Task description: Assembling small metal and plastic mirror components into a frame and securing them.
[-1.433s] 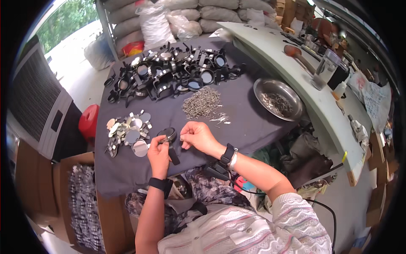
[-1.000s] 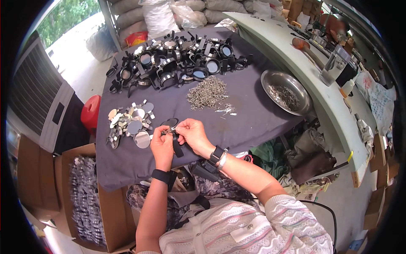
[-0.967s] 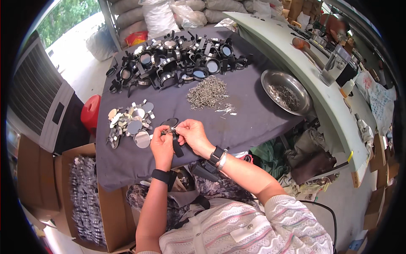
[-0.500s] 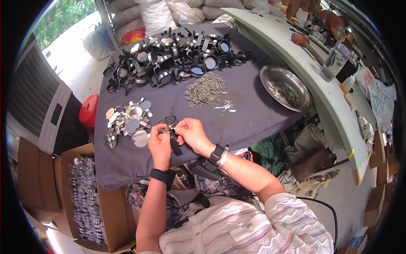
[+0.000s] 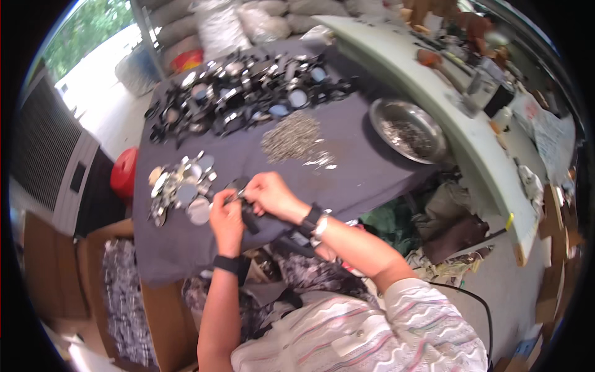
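Note:
My left hand (image 5: 227,224) and my right hand (image 5: 273,193) meet over the near edge of the cloth-covered table (image 5: 297,204). Between them is a watch-like black piece (image 5: 250,223), with a round part beyond the fingers and a strap hanging toward me. Left fingers are closed on its side, while the right ones pinch its upper part. A small shiny bit shows at the fingertips, too blurred to name. Just left of my left hand lies a pile of flat metal discs (image 5: 187,195) with tabs. Beyond the hands sits a heap of small metal pieces (image 5: 291,137).
Many black-strapped round pieces (image 5: 229,102) cover the table's far side. A metal bowl (image 5: 441,152) of small parts stands at the right, by a pale bench (image 5: 455,111). A red stool (image 5: 124,173) and an open carton (image 5: 164,322) of packed pieces are at the left.
The view has shifted slightly and blurred. My hands stay together on the black piece; my right hand has come a little further over it.

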`<state>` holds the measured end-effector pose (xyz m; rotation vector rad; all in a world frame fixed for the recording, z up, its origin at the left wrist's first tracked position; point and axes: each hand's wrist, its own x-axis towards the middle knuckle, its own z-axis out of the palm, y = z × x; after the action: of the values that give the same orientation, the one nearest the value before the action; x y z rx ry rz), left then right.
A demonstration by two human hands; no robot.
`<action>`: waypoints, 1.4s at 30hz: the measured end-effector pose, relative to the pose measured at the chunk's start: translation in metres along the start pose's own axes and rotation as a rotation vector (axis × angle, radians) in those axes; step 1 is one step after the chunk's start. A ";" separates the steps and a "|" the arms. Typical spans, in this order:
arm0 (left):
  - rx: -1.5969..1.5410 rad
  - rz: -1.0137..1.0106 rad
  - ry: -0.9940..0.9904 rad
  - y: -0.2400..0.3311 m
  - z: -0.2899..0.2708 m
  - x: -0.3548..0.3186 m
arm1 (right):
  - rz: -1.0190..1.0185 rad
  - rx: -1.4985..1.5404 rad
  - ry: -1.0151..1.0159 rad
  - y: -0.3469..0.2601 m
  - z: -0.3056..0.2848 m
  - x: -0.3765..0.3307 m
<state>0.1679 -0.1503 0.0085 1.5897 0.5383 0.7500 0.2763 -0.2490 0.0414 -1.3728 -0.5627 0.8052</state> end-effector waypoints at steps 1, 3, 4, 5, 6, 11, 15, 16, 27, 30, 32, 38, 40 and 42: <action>0.065 0.026 0.038 -0.003 0.001 0.000 | 0.040 0.017 0.018 -0.003 -0.001 -0.005; 0.001 -0.093 0.049 0.003 -0.008 -0.005 | 0.041 0.026 -0.024 -0.001 0.010 -0.003; -0.131 -0.073 0.054 -0.005 -0.015 -0.004 | 0.044 0.075 -0.061 0.008 0.020 0.004; -0.115 0.099 0.086 -0.038 -0.038 0.008 | 0.014 0.095 -0.095 0.009 0.037 0.006; -0.320 -0.038 0.097 -0.001 -0.012 -0.009 | 0.050 0.101 -0.043 0.006 0.034 0.003; -0.331 -0.045 -0.003 -0.030 -0.008 0.010 | -0.009 0.048 0.094 0.027 0.030 0.008; -0.161 0.017 0.018 0.024 -0.005 -0.017 | -0.069 0.051 0.017 0.021 0.023 0.007; -0.179 -0.039 -0.021 0.032 -0.007 -0.021 | -0.081 0.042 0.005 0.024 0.021 0.010; -0.116 -0.030 -0.127 0.034 -0.019 -0.017 | -0.512 -0.486 -0.184 0.005 -0.005 0.022; -0.073 0.005 -0.089 0.024 -0.022 -0.018 | -0.329 -0.380 -0.357 0.000 -0.005 0.032; -0.072 0.071 -0.058 0.011 -0.018 -0.012 | -0.346 -0.389 -0.358 0.001 -0.005 0.032; -0.351 -0.396 0.151 0.037 0.003 -0.029 | -0.373 -0.450 -0.331 0.003 -0.003 0.029; -0.374 -0.338 0.163 0.031 0.001 -0.030 | -0.359 -0.457 -0.335 0.005 0.001 0.030; -0.386 -0.283 0.135 0.010 -0.004 -0.015 | -0.421 -0.507 -0.260 0.006 -0.003 0.030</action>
<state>0.1536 -0.1596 0.0159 1.0847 0.6573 0.6993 0.2960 -0.2270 0.0318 -1.5338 -1.2781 0.5116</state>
